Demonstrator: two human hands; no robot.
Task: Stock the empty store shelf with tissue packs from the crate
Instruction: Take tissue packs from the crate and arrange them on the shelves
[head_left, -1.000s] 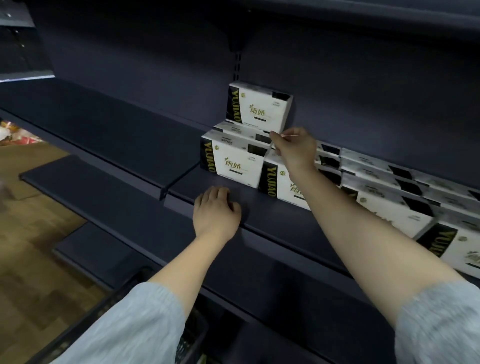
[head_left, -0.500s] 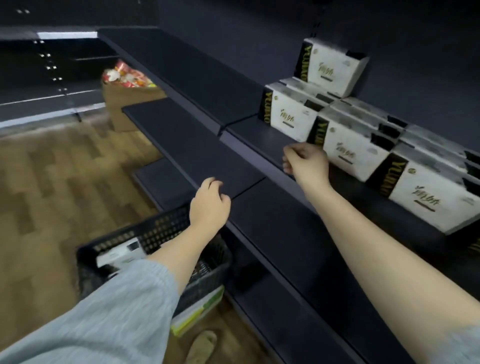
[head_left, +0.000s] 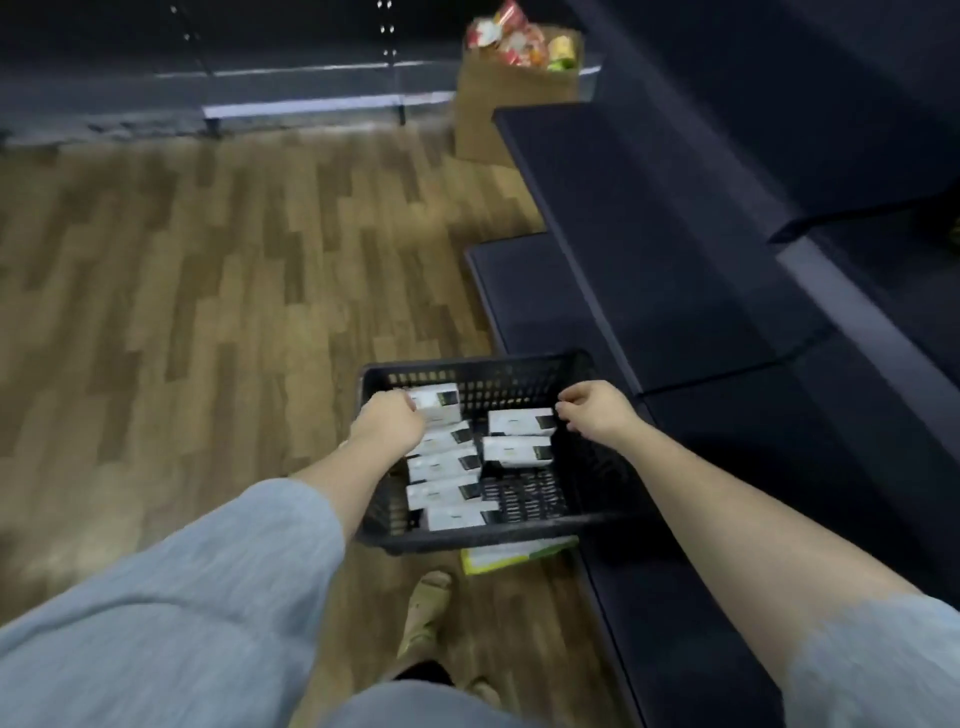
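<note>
The tissue packs (head_left: 441, 465) lie inside the black crate (head_left: 582, 364), which stands on the wooden floor (head_left: 208, 260) just beside the dark shelf unit (head_left: 675, 234) on the right. Most sit in a column down the crate's left side, with two more side by side toward the far right; the near right part shows bare mesh bottom. One pack (head_left: 436, 408) at the far left corner stands higher than the rest, tipped up.

The left hand (head_left: 387, 428) is at that raised pack, its curled fingers touching the pack's left end; its grip looks to be closing round it, though blur keeps me from saying whether it truly has hold. The right hand (head_left: 597, 413) hovers over the crate's far right, loosely curled with nothing in it, just beside the two right-hand packs, likely poised to take one so both hands carry stock at once.

The crate sits close against the shelf so each reach is short. The shelf boards in view here are bare. A cardboard box (head_left: 514, 98) of colourful goods stands far off, apart from the work.
</note>
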